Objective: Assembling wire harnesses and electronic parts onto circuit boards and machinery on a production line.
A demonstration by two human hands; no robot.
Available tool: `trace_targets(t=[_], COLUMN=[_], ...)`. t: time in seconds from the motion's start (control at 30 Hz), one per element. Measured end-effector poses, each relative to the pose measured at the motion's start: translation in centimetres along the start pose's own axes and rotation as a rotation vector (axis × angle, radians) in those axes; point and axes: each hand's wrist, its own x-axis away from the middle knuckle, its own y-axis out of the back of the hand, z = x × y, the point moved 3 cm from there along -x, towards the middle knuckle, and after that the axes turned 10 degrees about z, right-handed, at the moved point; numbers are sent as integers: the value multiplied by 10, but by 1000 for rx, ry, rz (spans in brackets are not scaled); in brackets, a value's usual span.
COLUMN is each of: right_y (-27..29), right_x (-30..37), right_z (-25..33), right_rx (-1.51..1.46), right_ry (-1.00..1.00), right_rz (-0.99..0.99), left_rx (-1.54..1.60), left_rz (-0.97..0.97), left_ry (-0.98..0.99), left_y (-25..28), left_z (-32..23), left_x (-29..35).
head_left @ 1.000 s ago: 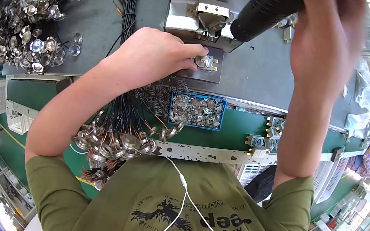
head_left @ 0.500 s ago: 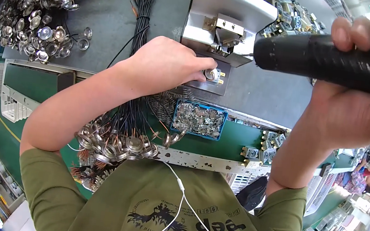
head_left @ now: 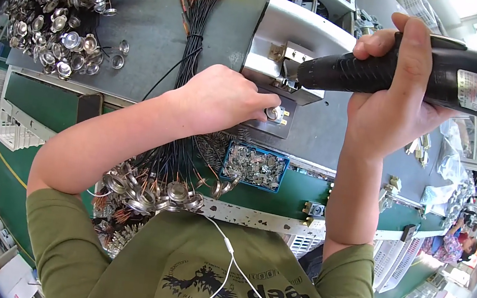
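My left hand point(head_left: 220, 101) pinches a small switch-like part with brass terminals point(head_left: 279, 116), pressed on a dark metal plate point(head_left: 277, 129). My fingers hide much of the part. Wrapped in my right hand point(head_left: 391, 109) is a black electric screwdriver point(head_left: 336, 71), lying nearly level with its nose pointing left. That nose is beside the metal outlet block point(head_left: 295, 54) of a silver screw feeder point(head_left: 320, 30); whether they touch I cannot tell. Behind my left wrist runs a bundle of black wires point(head_left: 191, 52) with reddish-brown tips.
Metal-capped wired parts point(head_left: 62, 23) are heaped at far left. Below my left wrist hang more wires with metal rings point(head_left: 177, 190). A blue tray point(head_left: 249, 182) of small metal pieces sits near the table's front edge. Several terminal parts point(head_left: 315, 209) stand on the front ledge, near my right forearm.
My right hand has brought the screwdriver left, its nose now next to the feeder's outlet. My left hand keeps its grip on the part. The whole view has shifted slightly.
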Motion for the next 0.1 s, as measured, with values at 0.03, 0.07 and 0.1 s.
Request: trace_targets(t=[0.03, 0.07, 0.1], right_y=[-2, -5, -6], right_x=[0, 1, 0], right_z=[0, 1, 1], right_rx=[-3, -6, -7], right_ry=[6, 13, 13], right_rz=[16, 33, 35], left_rx=[1, 7, 11], left_rz=[-4, -5, -7], left_ry=[-4, -13, -20], left_y=[0, -1, -1], left_z=[0, 1, 1], left_x=[0, 0, 0])
